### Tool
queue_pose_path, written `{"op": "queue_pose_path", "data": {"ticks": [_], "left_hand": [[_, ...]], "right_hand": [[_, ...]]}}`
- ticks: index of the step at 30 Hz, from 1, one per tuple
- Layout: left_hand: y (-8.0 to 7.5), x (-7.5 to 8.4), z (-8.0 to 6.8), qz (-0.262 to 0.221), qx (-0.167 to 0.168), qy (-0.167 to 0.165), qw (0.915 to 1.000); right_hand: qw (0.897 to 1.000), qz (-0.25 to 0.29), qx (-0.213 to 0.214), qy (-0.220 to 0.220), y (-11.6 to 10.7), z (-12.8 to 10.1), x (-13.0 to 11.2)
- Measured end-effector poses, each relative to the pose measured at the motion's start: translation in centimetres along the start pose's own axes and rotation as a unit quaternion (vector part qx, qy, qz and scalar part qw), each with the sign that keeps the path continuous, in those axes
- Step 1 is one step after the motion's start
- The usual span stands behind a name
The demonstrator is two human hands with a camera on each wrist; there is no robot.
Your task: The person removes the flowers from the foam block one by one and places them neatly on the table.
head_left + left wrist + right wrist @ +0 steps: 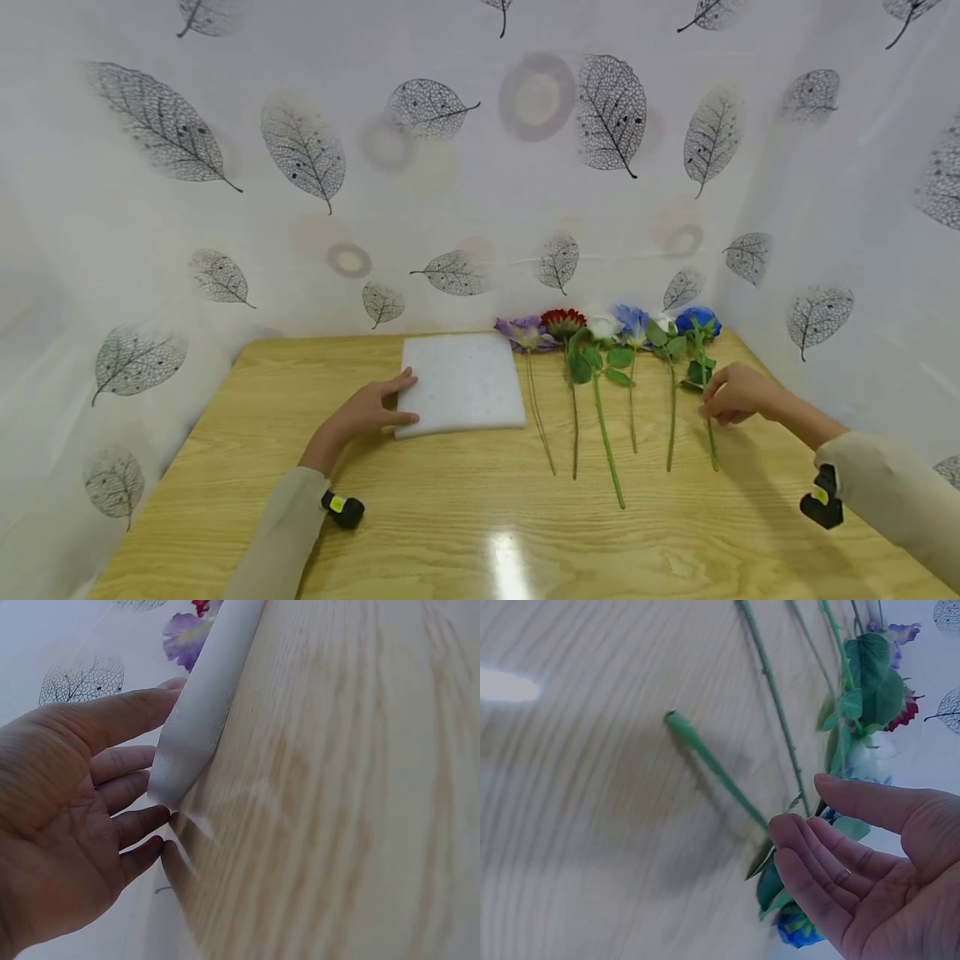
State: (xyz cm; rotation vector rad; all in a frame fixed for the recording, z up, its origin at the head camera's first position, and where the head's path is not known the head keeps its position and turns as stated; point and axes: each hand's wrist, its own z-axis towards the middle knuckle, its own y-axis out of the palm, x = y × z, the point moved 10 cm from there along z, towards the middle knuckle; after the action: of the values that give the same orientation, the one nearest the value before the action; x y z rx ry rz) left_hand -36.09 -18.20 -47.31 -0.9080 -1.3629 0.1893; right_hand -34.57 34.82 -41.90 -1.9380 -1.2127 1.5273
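A white foam sheet (468, 382) lies flat on the table. At its left edge, my left hand (367, 407) has thumb and index finger spread, their tips at the sheet. The left wrist view shows its other fingers loosely extended near the sheet's corner. My right hand (744, 392) is over the stem (712, 446) of the blue rose (697, 320), rightmost in a row of artificial flowers. In the right wrist view the thumb stands apart from the fingers, whose tips overlap the green stem (720, 774); part of the rose is hidden behind them.
Left of the blue rose lie a purple flower (527, 333), a red flower (562, 323), white flowers (602, 326) and a light blue flower (632, 322), stems toward me. A leaf-patterned curtain (465, 192) surrounds the wooden table (420, 517).
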Motion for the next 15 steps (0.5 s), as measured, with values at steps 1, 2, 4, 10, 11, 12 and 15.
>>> {"op": "queue_pose_path", "data": {"ticks": [1, 2, 4, 10, 11, 12, 15], "left_hand": [[0.0, 0.0, 0.0, 0.000, 0.001, 0.000, 1.0000], [-0.1, 0.0, -0.1, -0.001, 0.001, 0.000, 1.0000], [-0.1, -0.1, -0.1, -0.003, 0.000, -0.001, 1.0000], [-0.3, 0.0, 0.2, 0.012, -0.009, -0.009, 0.9998], [-0.4, 0.1, 0.3, 0.020, -0.012, -0.011, 0.9997], [-0.4, 0.1, 0.4, 0.033, -0.016, -0.011, 0.9993], [-0.5, 0.3, 0.8, 0.073, -0.029, -0.010, 0.9969]], "right_hand": [[1.000, -0.001, 0.000, -0.001, 0.0, 0.2, -0.3], [1.000, -0.002, 0.000, -0.001, -0.1, 0.5, -0.7], [1.000, -0.002, -0.003, -0.003, 0.0, 1.0, -1.5], [1.000, -0.006, 0.007, -0.014, 0.1, 2.6, -4.4], [1.000, -0.009, 0.013, -0.020, 0.0, 3.0, -5.0], [0.999, -0.012, 0.020, -0.026, -0.1, 3.2, -5.7], [0.997, -0.019, 0.042, -0.060, 0.0, 4.2, -8.1]]}}
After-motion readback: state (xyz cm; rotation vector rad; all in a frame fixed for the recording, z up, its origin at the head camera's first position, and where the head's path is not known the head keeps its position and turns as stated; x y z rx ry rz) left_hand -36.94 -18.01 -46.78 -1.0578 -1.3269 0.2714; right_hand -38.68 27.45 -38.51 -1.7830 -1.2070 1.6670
